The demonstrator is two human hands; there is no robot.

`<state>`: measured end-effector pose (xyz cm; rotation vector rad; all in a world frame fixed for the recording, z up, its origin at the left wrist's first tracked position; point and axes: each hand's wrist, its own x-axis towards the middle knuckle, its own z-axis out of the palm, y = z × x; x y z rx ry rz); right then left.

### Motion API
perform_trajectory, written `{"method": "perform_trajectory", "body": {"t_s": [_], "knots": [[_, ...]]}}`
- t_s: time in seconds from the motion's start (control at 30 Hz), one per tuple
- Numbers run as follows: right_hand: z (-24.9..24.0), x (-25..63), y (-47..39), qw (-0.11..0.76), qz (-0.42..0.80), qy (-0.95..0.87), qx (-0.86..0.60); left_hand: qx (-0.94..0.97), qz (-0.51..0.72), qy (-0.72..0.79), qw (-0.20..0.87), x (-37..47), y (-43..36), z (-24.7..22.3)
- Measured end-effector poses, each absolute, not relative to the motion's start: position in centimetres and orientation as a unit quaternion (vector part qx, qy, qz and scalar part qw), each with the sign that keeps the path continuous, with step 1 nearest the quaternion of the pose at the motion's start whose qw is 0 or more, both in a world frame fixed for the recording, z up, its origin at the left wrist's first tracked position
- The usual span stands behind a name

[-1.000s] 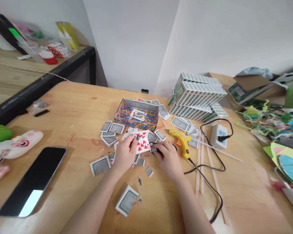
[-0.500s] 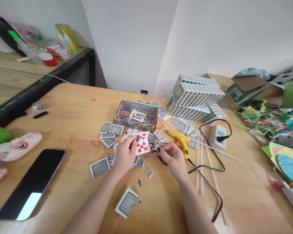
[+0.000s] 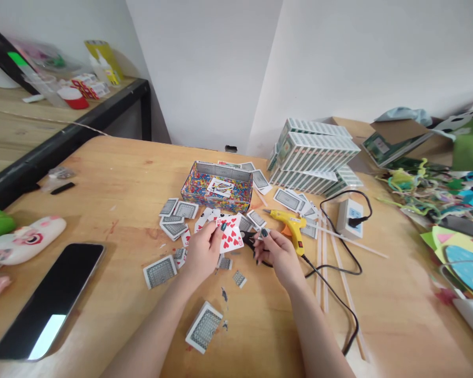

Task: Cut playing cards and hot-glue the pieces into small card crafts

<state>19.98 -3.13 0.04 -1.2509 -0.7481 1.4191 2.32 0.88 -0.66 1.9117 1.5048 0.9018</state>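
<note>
My left hand pinches a ten of hearts playing card between thumb and fingers, its face toward me. My right hand is closed just right of that card, with a small white piece of card partly hidden at its fingertips. Black scissors handles show behind and between the hands. A yellow hot glue gun lies just beyond my right hand. Behind the cards stands an open box with a colourful speckled inside and card-lined walls; a face card lies in it.
Loose cards and cut scraps surround the hands, with a card stack nearer me. Right are glue sticks, a black cable, a white power adapter and stacked card packs. A phone lies left.
My right hand has shifted slightly right and up, away from the ten of hearts, and its fingers have changed pose. My left hand still holds the card nearly in place.
</note>
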Motion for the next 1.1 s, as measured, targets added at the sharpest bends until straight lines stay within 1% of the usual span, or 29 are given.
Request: {"method": "perform_trajectory", "body": {"t_s": [0.23,0.57,0.8,0.97,1.1], "knots": [[0.4,20.13,-3.14,0.505,0.596,-0.336,-0.525,0.717,0.322,0.551,0.279,2.33,0.94,-0.31],[0.51,20.27,-3.37,0.503,0.616,-0.331,-0.507,0.74,0.312,0.525,0.283,2.32,0.84,-0.28],[0.42,20.7,-3.32,0.463,0.599,-0.391,-0.523,0.745,0.307,0.515,0.293,2.26,0.87,-0.36],[0.0,20.74,-3.13,0.496,0.622,-0.329,-0.509,0.751,0.301,0.509,0.294,2.25,0.93,-0.42],[-0.25,20.53,-3.13,0.473,0.638,-0.331,-0.509,0.754,0.294,0.507,0.296,2.32,0.86,-0.36]]}}
